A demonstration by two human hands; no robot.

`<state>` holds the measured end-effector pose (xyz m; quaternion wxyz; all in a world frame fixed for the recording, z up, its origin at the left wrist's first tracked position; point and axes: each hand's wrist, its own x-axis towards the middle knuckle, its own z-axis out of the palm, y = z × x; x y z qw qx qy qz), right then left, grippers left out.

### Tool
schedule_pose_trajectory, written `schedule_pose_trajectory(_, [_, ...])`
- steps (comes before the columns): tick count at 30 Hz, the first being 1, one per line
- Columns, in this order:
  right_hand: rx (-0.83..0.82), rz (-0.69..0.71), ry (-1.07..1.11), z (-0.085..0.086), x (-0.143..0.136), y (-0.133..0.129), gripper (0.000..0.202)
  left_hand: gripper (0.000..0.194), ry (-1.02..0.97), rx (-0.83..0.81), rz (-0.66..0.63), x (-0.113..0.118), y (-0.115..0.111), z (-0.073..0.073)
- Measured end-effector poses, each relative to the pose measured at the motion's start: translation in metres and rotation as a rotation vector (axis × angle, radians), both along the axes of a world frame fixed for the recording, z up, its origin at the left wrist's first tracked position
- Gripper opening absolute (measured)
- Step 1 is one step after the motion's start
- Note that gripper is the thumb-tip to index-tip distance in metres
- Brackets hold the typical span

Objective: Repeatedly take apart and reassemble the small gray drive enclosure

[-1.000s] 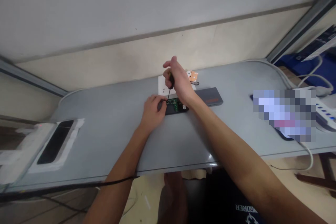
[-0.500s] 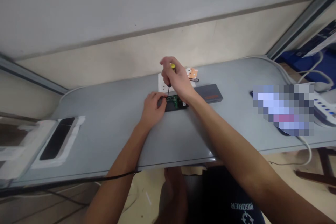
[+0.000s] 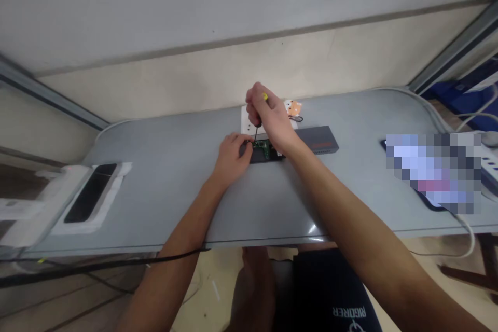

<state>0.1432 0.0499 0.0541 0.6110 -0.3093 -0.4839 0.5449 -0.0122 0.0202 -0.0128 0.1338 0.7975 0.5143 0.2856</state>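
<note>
My right hand [image 3: 272, 116] is closed round a screwdriver [image 3: 257, 129] held upright, its yellow handle end showing above the thumb. The dark shaft points down to the left part of a green circuit board [image 3: 266, 148], and its tip is too small to make out. The board lies in a shallow black case [image 3: 257, 157] on the table. With fingers and thumb, my left hand [image 3: 232, 158] grips the left end of this case. My right wrist covers part of the case's right end.
A dark grey box-shaped cover [image 3: 319, 139] lies to the right. Behind my right hand are a white socketed piece [image 3: 246, 123] and an orange-and-white cartoon tag [image 3: 293, 108]. A black phone [image 3: 91, 192] lies at left, a blurred-out phone [image 3: 431, 171] at right. A black cable [image 3: 116, 264] crosses the front edge.
The whole view has shifted a little to the left. My right fingers have curled in more tightly round the screwdriver handle. My left hand still grips the case.
</note>
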Motion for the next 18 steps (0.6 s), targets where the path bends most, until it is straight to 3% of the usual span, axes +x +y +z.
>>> schedule_pose_trajectory(3, [-0.010,0.013,0.004,0.0018,0.0021,-0.0018,0.055,0.018,-0.020,0.004,-0.003,0.0005,-0.0014,0.0008])
schedule_pose_trajectory(12, [-0.001,-0.186,0.090,0.0003,-0.0041,-0.0092,0.049,0.019,-0.018,0.014,-0.001,0.0016,-0.0032,-0.0032])
schedule_pose_trajectory(18, [0.020,-0.054,0.018,0.0041,0.0024,-0.0094,0.054,0.019,-0.017,0.022,0.014,0.0022,-0.0048,-0.0035])
